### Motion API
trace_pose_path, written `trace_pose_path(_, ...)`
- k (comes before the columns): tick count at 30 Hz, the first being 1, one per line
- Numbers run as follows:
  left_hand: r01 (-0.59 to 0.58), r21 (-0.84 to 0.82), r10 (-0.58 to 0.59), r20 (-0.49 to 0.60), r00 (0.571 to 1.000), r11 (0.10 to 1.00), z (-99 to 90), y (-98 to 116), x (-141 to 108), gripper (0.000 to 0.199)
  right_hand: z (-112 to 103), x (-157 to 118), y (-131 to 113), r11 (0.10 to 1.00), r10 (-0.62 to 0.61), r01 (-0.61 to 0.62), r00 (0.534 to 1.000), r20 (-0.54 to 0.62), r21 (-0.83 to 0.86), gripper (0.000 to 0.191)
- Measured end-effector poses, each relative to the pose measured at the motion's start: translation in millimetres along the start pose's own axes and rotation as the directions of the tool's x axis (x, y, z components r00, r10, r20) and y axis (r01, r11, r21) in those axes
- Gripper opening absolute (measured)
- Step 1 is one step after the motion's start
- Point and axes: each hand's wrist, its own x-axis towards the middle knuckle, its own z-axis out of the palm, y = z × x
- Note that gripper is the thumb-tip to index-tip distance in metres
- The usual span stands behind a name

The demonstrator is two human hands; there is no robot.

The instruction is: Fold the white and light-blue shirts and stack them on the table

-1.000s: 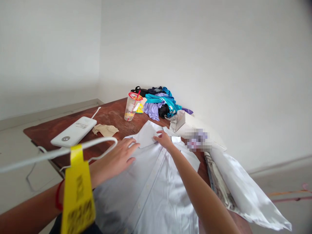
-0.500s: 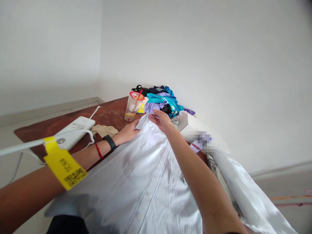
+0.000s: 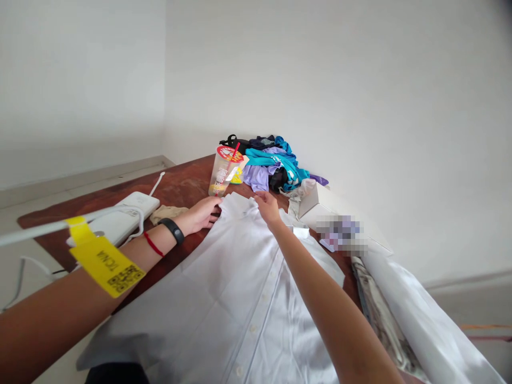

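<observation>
A white button-up shirt lies spread in front of me, its collar end pointing away and its button placket running toward me. My left hand is closed at the left of the collar, thumb and fingertips on the fabric edge. On the other side of the collar, my right hand pinches the cloth between thumb and fingers. Just beyond the collar stands a clear plastic cup with a red printed lid and a red straw.
The shirt rests on a reddish-brown table. At left are a white power bank, a cable with a yellow tag and beige cloth. Crumpled clothes lie at the back; a white box stands right, by the wall.
Both hands have moved slightly apart, and the collar end now lies flatter and wider. More of the shirt's right side shows. The view has shifted a little.
</observation>
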Motion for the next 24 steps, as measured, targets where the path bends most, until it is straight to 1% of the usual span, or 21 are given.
trace_pose_path(3,0.086,-0.047,-0.087,-0.014,0.996,0.995,1.4,2.0,-3.7,0.062,-4.1,-4.1,20.9,0.998,0.007,-0.011,0.998,-0.066,-0.056,0.029)
trace_pose_path(5,0.109,-0.054,-0.11,-0.031,0.993,0.993,2.9,3.8,-6.6,0.064,-7.3,-5.2,28.7,0.997,0.023,-0.028,0.998,-0.066,-0.075,0.03)
trace_pose_path(8,0.111,-0.039,-0.113,-0.065,0.991,0.993,4.9,7.5,-10.1,0.055,-10.1,-3.8,34.2,0.995,0.056,-0.059,0.998,-0.036,-0.076,0.031)
trace_pose_path(11,0.086,0.0,-0.085,-0.122,0.989,0.996,5.2,10.8,-9.8,0.045,-8.6,-0.7,35.9,0.997,0.063,-0.063,0.998,-0.012,-0.042,0.035)
trace_pose_path(16,0.044,0.115,-0.016,-0.232,0.973,0.992,4.7,8.5,-1.5,0.025,2.4,3.9,33.5,0.99,0.025,-0.026,1.0,0.003,0.135,0.043)
trace_pose_path(18,0.037,0.166,0.008,-0.262,0.965,0.985,5.8,6.0,0.6,0.025,7.3,6.1,30.9,0.977,0.012,-0.015,1.0,0.019,0.214,0.043)
trace_pose_path(20,0.031,0.206,0.029,-0.281,0.959,0.978,7.4,4.3,0.7,0.028,11.0,9.0,28.7,0.94,0.001,-0.015,0.999,0.04,0.34,0.042)
trace_pose_path(22,0.025,0.224,0.041,-0.286,0.957,0.974,8.6,4.3,-0.5,0.027,13.6,12.3,28.5,0.88,0.009,-0.038,0.998,0.063,0.473,0.042)
trace_pose_path(24,0.027,0.223,0.039,-0.286,0.957,0.975,8.9,5.3,-1.6,0.022,15.6,15.2,31.1,0.843,0.028,-0.065,0.997,0.076,0.534,0.043)
